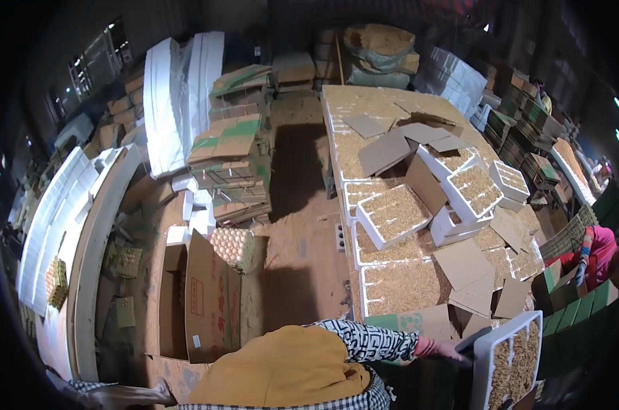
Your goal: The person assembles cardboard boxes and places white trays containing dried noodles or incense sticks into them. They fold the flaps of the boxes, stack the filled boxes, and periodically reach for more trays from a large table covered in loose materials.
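Observation:
My right hand (438, 348), pink and coming out of a black-and-white patterned sleeve, reaches right with its fingers stretched out. Just beyond the fingertips is a white foam box (484, 369) packed with brown husk-like filling (518, 362). That box is tilted steeply, its filled side facing right. Whether my fingers touch it is hard to tell, as a dark flat piece and shadow lie between. My left hand does not show. An ochre garment (275, 369) covers my body at the lower edge.
Foam boxes (395, 213) of husk and loose cardboard sheets (463, 263) cover the platform ahead. Left of it stand an open carton (214, 301), a stack of egg trays (231, 247) and flattened cartons (224, 147). A person in pink (600, 253) is at the right beside green-and-brown cartons (583, 311).

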A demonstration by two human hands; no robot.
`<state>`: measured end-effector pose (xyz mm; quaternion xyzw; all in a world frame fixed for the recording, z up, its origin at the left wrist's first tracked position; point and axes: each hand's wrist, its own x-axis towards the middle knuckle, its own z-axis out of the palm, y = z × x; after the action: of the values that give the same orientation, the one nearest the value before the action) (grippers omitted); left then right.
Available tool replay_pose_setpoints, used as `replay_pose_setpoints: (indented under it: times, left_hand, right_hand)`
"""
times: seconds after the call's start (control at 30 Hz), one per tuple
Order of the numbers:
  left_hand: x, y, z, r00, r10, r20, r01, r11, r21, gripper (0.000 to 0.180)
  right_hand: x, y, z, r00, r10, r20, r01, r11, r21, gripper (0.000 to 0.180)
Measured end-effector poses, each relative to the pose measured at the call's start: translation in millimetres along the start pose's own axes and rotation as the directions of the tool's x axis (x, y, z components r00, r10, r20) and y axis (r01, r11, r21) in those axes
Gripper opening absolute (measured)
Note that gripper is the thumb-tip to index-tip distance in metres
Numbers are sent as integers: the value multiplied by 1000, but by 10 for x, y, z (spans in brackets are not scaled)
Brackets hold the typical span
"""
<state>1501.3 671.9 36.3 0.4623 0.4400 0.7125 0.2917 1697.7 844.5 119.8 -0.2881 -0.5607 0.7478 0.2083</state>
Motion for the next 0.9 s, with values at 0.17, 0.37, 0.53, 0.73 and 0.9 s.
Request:
replay_pose_setpoints:
  times: [0.17, 0.37, 0.53, 0.73, 0.9]
  left_hand:
    - [275, -713, -7, 980, 196, -44, -198, 900, -389, 90]
    - [11, -29, 19, 970, -128, -207, 131, 991, 2, 66]
    - [11, 405, 188, 931, -358, -70, 355, 933, -57, 57]
    - [887, -736, -369, 749, -662, -21, 637, 729, -249, 51]
    - [1080, -1577, -212, 891, -255, 375, 198, 963, 183, 47]
  right_hand:
    - [-300, -302, 140, 993, -94, -65, 104, 980, 171, 58]
    - [-1188, -825, 106, 765, -461, -450, 327, 879, -346, 45]
    - [-1305, -772, 248, 821, -269, -504, 199, 961, -191, 56]
    - [-1015, 120, -227, 863, -48, -503, -20, 991, -129, 41]
    - [-1269, 475, -555, 806, 21, -592, -70, 996, -60, 37]
